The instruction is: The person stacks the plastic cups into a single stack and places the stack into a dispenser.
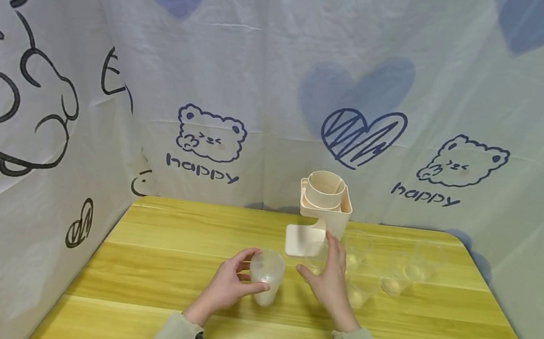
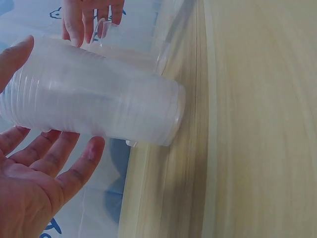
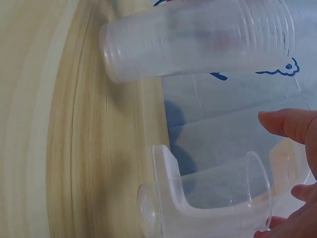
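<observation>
A stack of nested clear plastic cups (image 1: pixel 267 281) stands upright at the middle of the wooden table. My left hand (image 1: pixel 227 286) holds it from the left, thumb on the near side and fingers on the far side; the left wrist view shows the cups' stacked rims (image 2: pixel 25 94) between thumb and fingers. My right hand (image 1: pixel 331 282) is spread beside a single clear cup (image 3: pixel 223 198) to the right of the stack. In the right wrist view the thumb stands apart from that cup, and some fingertips are near its rim; whether they touch cannot be told.
Behind the single cup stands a cream cup holder (image 1: pixel 339 222) with a round ring on top and a flat base plate (image 1: pixel 296 240). Several clear cups (image 1: pixel 392 285) stand to the right of my right hand. A printed cloth (image 1: pixel 272 80) hangs behind the table.
</observation>
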Demonstrator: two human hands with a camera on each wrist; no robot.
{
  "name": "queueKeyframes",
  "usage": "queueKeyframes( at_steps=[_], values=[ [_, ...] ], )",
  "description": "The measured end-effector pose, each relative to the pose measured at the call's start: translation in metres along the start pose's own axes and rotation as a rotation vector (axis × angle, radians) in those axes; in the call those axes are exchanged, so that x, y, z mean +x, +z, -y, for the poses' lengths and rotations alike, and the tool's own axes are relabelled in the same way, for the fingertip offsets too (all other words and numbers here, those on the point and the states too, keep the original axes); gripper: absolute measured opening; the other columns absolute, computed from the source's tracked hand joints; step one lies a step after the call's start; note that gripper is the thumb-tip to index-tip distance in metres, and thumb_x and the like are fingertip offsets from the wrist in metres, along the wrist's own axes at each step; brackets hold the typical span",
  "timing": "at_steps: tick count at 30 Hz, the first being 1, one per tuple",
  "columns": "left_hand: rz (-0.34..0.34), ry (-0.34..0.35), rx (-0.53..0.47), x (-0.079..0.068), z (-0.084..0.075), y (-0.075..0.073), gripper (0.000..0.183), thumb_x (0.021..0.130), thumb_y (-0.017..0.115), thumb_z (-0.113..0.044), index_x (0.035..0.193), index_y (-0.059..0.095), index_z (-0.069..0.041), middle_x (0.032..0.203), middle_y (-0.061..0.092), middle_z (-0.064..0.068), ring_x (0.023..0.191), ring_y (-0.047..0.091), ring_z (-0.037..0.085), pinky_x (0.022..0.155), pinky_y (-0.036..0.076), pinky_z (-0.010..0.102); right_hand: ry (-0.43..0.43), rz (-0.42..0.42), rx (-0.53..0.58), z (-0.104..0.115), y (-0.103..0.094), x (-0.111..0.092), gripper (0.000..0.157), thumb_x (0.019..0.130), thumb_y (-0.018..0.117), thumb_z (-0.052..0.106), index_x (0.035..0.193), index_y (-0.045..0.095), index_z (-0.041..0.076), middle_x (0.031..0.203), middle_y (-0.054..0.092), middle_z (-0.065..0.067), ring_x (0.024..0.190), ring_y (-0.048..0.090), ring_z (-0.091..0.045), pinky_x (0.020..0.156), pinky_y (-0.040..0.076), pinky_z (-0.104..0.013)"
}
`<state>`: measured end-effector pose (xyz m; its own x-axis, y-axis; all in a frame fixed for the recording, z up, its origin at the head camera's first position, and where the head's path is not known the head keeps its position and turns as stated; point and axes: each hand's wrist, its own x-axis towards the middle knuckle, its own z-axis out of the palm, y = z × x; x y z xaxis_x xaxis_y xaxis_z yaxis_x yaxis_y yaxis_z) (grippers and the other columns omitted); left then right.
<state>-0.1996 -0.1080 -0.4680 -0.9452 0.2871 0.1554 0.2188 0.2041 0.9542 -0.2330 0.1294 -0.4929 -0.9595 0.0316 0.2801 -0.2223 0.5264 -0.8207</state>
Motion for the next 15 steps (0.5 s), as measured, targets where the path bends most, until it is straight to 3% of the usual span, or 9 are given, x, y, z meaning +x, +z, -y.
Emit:
queueKeyframes(
  at_steps=[9, 15],
  values=[
    [0.046, 0.005, -0.012, 0.0006, 0.0025, -0.0027, 0.069, 0.080, 0.082, -0.006, 0.138, 0.047, 0.004, 0.129, 0.055, 0.025, 0.109, 0.058, 0.043, 0.092, 0.052, 0.049, 0.040, 0.003, -0.003, -0.0014, 0.0022, 0.0012, 0.093, 0.080, 0.082, 0.013, 0.152, 0.024, 0.004, 0.154, 0.014, -0.025, 0.139, 0.023, -0.047, 0.109, 0.027, -0.064],
    [0.055, 0.001, -0.018, 0.0022, 0.0048, -0.0030, 0.069, 0.079, 0.081, -0.005, 0.138, 0.047, 0.005, 0.130, 0.056, 0.026, 0.111, 0.058, 0.043, 0.092, 0.052, 0.049, 0.051, 0.003, 0.033, -0.0042, 0.0033, 0.0002, 0.092, 0.080, 0.081, 0.011, 0.152, 0.024, 0.002, 0.152, 0.020, -0.025, 0.132, 0.034, -0.045, 0.104, 0.036, -0.060]
  ],
)
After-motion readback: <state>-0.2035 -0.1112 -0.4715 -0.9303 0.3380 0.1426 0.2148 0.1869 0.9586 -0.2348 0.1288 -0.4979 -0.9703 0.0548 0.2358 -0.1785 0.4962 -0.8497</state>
